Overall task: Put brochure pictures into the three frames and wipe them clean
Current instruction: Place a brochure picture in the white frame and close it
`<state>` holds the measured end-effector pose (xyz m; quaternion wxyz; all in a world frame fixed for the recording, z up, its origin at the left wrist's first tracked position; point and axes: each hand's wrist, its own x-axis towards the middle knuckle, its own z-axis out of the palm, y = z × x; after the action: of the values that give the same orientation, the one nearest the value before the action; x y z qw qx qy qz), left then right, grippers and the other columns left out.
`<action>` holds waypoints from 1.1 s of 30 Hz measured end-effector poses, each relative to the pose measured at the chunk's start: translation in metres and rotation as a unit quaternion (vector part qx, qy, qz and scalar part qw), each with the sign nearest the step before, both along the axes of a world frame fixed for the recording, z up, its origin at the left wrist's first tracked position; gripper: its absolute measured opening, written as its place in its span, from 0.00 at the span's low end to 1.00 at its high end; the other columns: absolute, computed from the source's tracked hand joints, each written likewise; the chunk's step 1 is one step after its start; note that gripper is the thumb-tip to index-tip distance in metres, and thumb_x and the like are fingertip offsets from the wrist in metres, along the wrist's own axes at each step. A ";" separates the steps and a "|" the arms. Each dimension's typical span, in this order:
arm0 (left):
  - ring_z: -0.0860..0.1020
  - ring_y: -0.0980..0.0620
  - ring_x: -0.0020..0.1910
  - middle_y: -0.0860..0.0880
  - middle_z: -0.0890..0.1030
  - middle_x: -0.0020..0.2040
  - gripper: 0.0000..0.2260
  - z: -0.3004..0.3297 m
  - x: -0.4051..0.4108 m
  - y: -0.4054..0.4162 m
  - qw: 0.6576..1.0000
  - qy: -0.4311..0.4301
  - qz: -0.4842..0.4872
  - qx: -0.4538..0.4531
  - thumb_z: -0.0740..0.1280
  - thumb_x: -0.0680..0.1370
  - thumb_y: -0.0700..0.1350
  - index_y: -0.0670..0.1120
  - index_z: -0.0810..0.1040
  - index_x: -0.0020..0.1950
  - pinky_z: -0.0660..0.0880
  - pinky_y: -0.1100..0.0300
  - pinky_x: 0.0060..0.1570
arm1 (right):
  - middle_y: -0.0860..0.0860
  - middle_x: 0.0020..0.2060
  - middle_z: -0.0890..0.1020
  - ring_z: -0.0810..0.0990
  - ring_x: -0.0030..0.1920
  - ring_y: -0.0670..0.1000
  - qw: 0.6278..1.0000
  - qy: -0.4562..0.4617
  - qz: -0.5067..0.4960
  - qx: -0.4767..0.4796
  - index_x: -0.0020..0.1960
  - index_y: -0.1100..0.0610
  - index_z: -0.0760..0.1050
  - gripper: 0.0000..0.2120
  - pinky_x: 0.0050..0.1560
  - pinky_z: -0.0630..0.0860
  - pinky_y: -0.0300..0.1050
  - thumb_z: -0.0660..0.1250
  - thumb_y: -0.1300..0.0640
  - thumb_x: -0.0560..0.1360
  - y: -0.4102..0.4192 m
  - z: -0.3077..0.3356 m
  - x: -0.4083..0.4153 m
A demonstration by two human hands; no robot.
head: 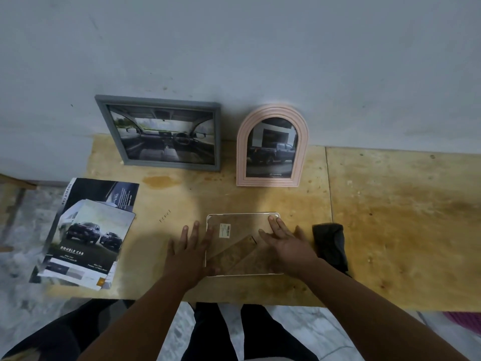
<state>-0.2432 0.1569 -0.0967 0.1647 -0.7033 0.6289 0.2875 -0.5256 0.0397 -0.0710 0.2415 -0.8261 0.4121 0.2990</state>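
Both hands, left hand and right hand, press flat on the face-down frame.

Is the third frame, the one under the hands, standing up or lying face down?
Lying face down on the table: the third frame shows its brown backing board, with stand and sticker, uppermost.

Light: dim, a bright patch glowing mid-table
Shadows: soft ones lying around it
Edges: bending, softening
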 end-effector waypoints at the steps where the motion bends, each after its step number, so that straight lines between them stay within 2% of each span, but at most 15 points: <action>1: 0.35 0.39 0.82 0.48 0.29 0.82 0.53 0.004 -0.002 -0.003 1.000 0.001 0.006 0.014 0.61 0.72 0.77 0.60 0.24 0.78 0.50 0.31 0.77 | 0.49 0.78 0.28 0.31 0.80 0.53 1.000 0.012 0.002 0.003 0.82 0.40 0.43 0.44 0.78 0.43 0.68 0.70 0.53 0.78 -0.002 0.006 0.003; 3: 0.36 0.38 0.82 0.47 0.30 0.82 0.54 0.013 -0.006 -0.009 0.999 0.017 0.023 0.045 0.64 0.73 0.74 0.60 0.25 0.78 0.53 0.31 0.76 | 0.48 0.79 0.32 0.35 0.81 0.54 1.000 0.014 -0.012 0.021 0.82 0.41 0.47 0.44 0.78 0.46 0.68 0.70 0.56 0.77 -0.006 0.021 0.009; 5: 0.39 0.37 0.83 0.46 0.33 0.83 0.53 0.024 -0.015 -0.009 0.997 0.036 0.046 0.048 0.66 0.75 0.70 0.59 0.26 0.79 0.59 0.33 0.76 | 0.47 0.83 0.44 0.51 0.82 0.55 0.995 -0.034 -0.085 0.025 0.80 0.41 0.56 0.40 0.77 0.59 0.64 0.72 0.49 0.74 -0.004 0.032 0.012; 7: 0.50 0.37 0.83 0.46 0.41 0.85 0.50 0.033 -0.025 -0.003 0.997 0.047 0.067 0.007 0.65 0.77 0.67 0.58 0.29 0.81 0.68 0.39 0.73 | 0.49 0.79 0.61 0.70 0.73 0.54 0.960 -0.120 -0.252 -0.019 0.77 0.42 0.62 0.35 0.69 0.73 0.54 0.69 0.40 0.73 0.008 0.037 0.008; 8: 0.56 0.37 0.81 0.46 0.45 0.85 0.49 0.036 -0.031 0.002 0.995 0.055 0.074 -0.021 0.65 0.77 0.66 0.56 0.32 0.82 0.71 0.42 0.71 | 0.50 0.75 0.67 0.73 0.68 0.53 0.924 -0.163 -0.346 -0.027 0.77 0.43 0.63 0.34 0.64 0.76 0.50 0.69 0.39 0.74 0.017 0.040 0.003; 10: 0.62 0.38 0.78 0.47 0.48 0.84 0.46 0.036 -0.043 0.013 0.991 0.091 0.084 -0.058 0.66 0.75 0.63 0.57 0.41 0.84 0.75 0.45 0.66 | 0.51 0.72 0.73 0.76 0.64 0.53 0.842 -0.223 -0.490 0.034 0.77 0.49 0.64 0.33 0.54 0.78 0.43 0.70 0.43 0.77 0.036 0.043 -0.003; 12: 0.62 0.40 0.75 0.51 0.45 0.83 0.44 0.035 -0.054 0.021 0.987 0.123 0.085 -0.063 0.69 0.72 0.60 0.60 0.48 0.83 0.77 0.46 0.61 | 0.53 0.71 0.75 0.77 0.61 0.52 0.787 -0.243 -0.554 0.122 0.78 0.54 0.63 0.32 0.44 0.73 0.37 0.71 0.48 0.79 0.051 0.044 -0.006; 15: 0.66 0.41 0.69 0.50 0.47 0.82 0.43 0.032 -0.062 0.028 0.989 0.092 0.084 -0.076 0.72 0.70 0.56 0.60 0.55 0.82 0.78 0.47 0.59 | 0.52 0.69 0.76 0.77 0.57 0.49 0.742 -0.282 -0.589 0.150 0.77 0.55 0.65 0.29 0.42 0.71 0.34 0.70 0.49 0.80 0.057 0.042 -0.011; 18: 0.72 0.38 0.61 0.46 0.60 0.80 0.38 0.028 -0.062 0.033 0.986 0.059 0.085 -0.133 0.76 0.67 0.51 0.60 0.65 0.76 0.81 0.44 0.49 | 0.48 0.57 0.82 0.79 0.48 0.42 0.704 -0.335 -0.605 0.163 0.66 0.53 0.75 0.17 0.39 0.73 0.33 0.71 0.54 0.79 0.048 0.051 -0.018; 21: 0.75 0.38 0.58 0.49 0.73 0.74 0.26 0.038 -0.057 0.028 0.983 0.023 0.060 -0.174 0.70 0.73 0.53 0.60 0.73 0.72 0.81 0.45 0.46 | 0.53 0.51 0.86 0.83 0.42 0.49 0.682 -0.380 -0.590 0.206 0.66 0.56 0.77 0.16 0.37 0.74 0.41 0.70 0.55 0.80 0.027 0.063 -0.037; 23: 0.76 0.39 0.60 0.51 0.76 0.72 0.22 0.051 -0.054 0.021 0.974 0.009 0.040 -0.224 0.65 0.76 0.55 0.60 0.75 0.71 0.81 0.47 0.47 | 0.53 0.48 0.86 0.83 0.41 0.50 0.688 -0.394 -0.579 0.192 0.66 0.56 0.77 0.15 0.36 0.74 0.43 0.68 0.56 0.81 0.012 0.068 -0.056; 25: 0.75 0.40 0.67 0.53 0.76 0.71 0.20 0.069 -0.056 0.012 0.967 -0.004 0.035 -0.252 0.67 0.77 0.56 0.60 0.76 0.70 0.80 0.46 0.53 | 0.50 0.47 0.85 0.83 0.42 0.47 0.763 -0.352 -0.540 0.051 0.66 0.51 0.79 0.14 0.40 0.80 0.44 0.66 0.55 0.81 -0.001 0.065 -0.079; 27: 0.76 0.44 0.68 0.53 0.80 0.67 0.17 0.083 -0.060 0.007 0.957 0.020 0.067 -0.281 0.68 0.79 0.55 0.58 0.78 0.68 0.79 0.47 0.56 | 0.49 0.56 0.81 0.81 0.49 0.48 0.833 -0.252 -0.484 -0.094 0.67 0.44 0.77 0.15 0.50 0.81 0.48 0.66 0.49 0.80 -0.008 0.057 -0.102; 31: 0.79 0.56 0.38 0.53 0.84 0.42 0.08 0.110 -0.077 0.002 0.910 0.207 0.253 -0.254 0.64 0.84 0.51 0.55 0.80 0.61 0.73 0.61 0.35 | 0.53 0.63 0.67 0.70 0.64 0.59 0.876 -0.085 -0.465 -0.095 0.73 0.43 0.61 0.36 0.58 0.77 0.57 0.72 0.37 0.71 0.001 0.027 -0.129; 33: 0.79 0.52 0.34 0.46 0.83 0.36 0.06 0.113 -0.085 0.001 0.866 0.285 0.360 -0.197 0.65 0.84 0.51 0.54 0.81 0.53 0.70 0.59 0.34 | 0.53 0.63 0.67 0.71 0.63 0.59 0.875 -0.077 -0.471 -0.085 0.76 0.44 0.56 0.41 0.57 0.78 0.59 0.73 0.40 0.70 0.013 0.013 -0.133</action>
<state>-0.3279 0.1576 0.0167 -0.2789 -0.7859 0.3956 0.3849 -0.6590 0.0527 -0.0581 0.3132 -0.5721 0.7564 0.0494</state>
